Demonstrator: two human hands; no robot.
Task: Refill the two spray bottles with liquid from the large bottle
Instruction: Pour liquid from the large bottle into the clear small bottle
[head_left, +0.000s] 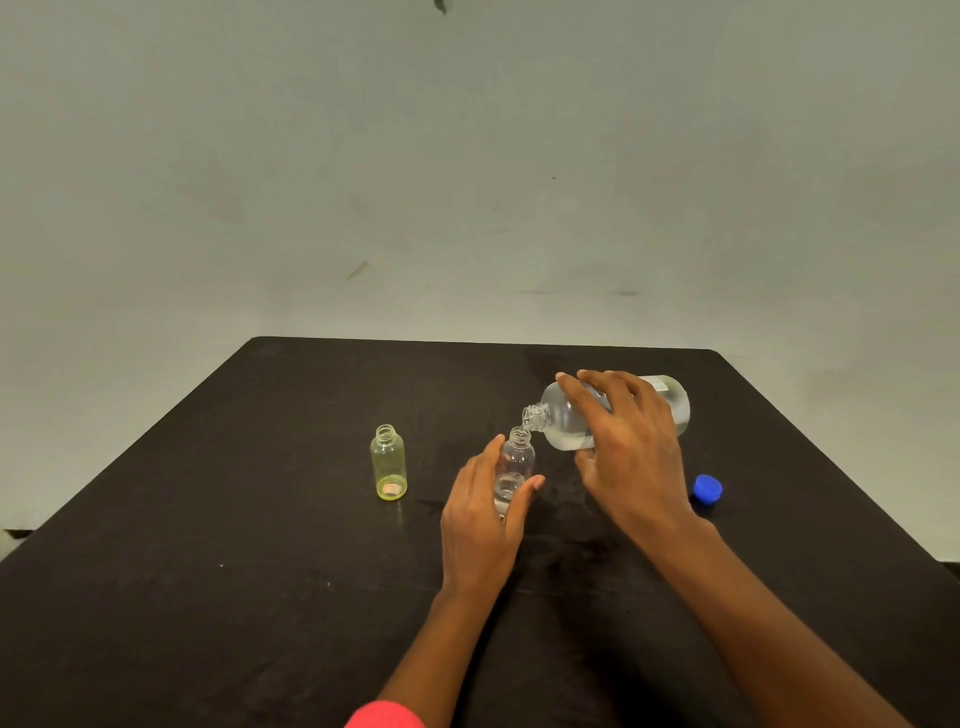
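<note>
Both clamped: left grip (480, 525) round clear bottle (517, 457); right grip (631, 452) round tilted large bottle (563, 421).

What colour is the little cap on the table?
Blue. The cap shows in the head view, right of the right hand.

1. Setting: a plain indoor room; whether home, lab or workshop cannot be told.
2. Wall (467, 156): flat painted surface, pale grey-green, bearing a few dark scuff marks (357, 270).
3. Worktop (249, 493): matt black slab with rounded far corners, standing just before the wall under even lighting.
</note>
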